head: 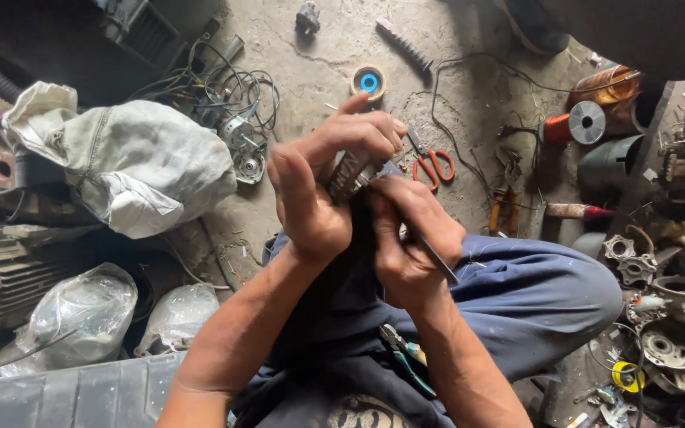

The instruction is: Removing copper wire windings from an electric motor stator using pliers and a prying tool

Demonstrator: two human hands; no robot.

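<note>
I sit on the floor (469,87), and my left hand (315,190) is wrapped tight around a small motor core (350,176), raised above my lap. My right hand (410,242) pinches a thin metal tool (438,261) just beside the core, its tip probably at the windings, though my fingers hide it. The core looks heavy, stiff, best gripped round its ridged body. Red-handled scissors (432,164) lie beyond the core.

Soft daylight on floor centre; corners dark, perhaps slightly blurred.
</note>
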